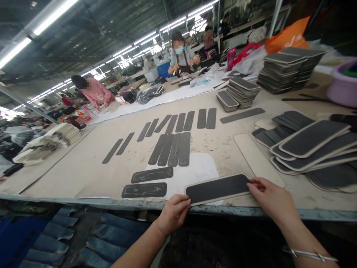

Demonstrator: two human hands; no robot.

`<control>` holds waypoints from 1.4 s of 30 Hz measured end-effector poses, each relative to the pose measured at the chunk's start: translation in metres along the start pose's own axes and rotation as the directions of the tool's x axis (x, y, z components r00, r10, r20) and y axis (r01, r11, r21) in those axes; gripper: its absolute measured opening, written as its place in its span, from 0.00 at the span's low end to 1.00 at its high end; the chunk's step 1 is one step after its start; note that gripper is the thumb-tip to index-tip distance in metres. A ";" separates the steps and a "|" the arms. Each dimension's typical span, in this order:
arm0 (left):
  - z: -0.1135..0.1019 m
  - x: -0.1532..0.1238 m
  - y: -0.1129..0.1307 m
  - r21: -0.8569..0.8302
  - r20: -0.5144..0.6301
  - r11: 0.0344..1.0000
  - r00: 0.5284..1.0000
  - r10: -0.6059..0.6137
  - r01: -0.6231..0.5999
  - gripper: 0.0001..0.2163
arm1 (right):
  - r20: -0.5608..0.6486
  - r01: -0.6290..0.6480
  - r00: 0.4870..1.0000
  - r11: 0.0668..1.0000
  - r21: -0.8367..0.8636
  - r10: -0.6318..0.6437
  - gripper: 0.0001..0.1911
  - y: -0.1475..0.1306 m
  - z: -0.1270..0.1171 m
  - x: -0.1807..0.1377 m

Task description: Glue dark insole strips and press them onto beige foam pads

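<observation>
Between my hands, at the table's near edge, is a dark rounded panel with a pale border (219, 188). My left hand (175, 212) pinches its left end, and my right hand (270, 195) grips its right end with thumb and fingers. Left of the panel lie two dark strips with a wet-looking shine, one nearer strip (144, 190) and one farther strip (152, 174). Beyond them, several glossy dark strips (170, 149) rest side by side. A white sheet (202, 165) lies partly under the panel.
Loose bordered panels (315, 139) are heaped at the right, near a cream blank piece (251, 152). Farther back stand a small stack (242, 91), a tall stack (287, 69) and a purple basin (341, 87). Matte strips (180, 122) line the table's middle. Co-workers (182, 56) work across the table.
</observation>
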State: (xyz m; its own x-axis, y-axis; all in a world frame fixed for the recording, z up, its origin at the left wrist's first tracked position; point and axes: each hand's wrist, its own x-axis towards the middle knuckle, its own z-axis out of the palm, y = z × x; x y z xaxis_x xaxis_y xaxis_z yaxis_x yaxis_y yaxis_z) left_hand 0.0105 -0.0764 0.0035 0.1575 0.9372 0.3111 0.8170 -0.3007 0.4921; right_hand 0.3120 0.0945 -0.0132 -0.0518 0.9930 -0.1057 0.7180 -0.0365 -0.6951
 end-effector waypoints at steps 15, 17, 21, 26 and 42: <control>-0.001 0.005 -0.004 -0.036 -0.039 0.999 0.999 0.033 -0.034 0.12 | -0.005 0.023 1.000 0.998 -0.061 -0.023 0.19 -0.015 -0.009 -0.005; 0.000 0.004 -0.004 -0.033 -0.037 0.999 0.999 0.032 -0.033 0.12 | -0.007 0.027 1.000 0.998 -0.062 -0.028 0.19 -0.015 -0.009 -0.004; 0.002 0.002 -0.005 -0.044 -0.015 0.999 1.000 0.008 -0.008 0.12 | -0.008 0.031 0.999 0.996 -0.084 -0.032 0.17 -0.012 -0.007 -0.005; 0.003 0.000 -0.006 -0.053 -0.014 0.999 1.000 0.006 -0.007 0.13 | -0.055 0.124 0.990 0.980 -0.154 -0.133 0.15 -0.007 -0.002 -0.008; -0.001 0.011 0.005 -0.020 -0.037 1.000 0.999 0.001 -0.002 0.09 | 0.380 0.767 0.630 0.619 -0.167 -0.678 0.35 -0.084 0.056 -0.077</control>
State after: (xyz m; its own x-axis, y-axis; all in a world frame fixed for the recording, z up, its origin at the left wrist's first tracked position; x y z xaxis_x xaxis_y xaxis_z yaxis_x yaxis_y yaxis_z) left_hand 0.0162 -0.0678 0.0101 0.1380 0.9296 0.3417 0.8052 -0.3062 0.5078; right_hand 0.2173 0.0144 0.0132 -0.7828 0.6075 0.1346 0.5209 0.7581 -0.3924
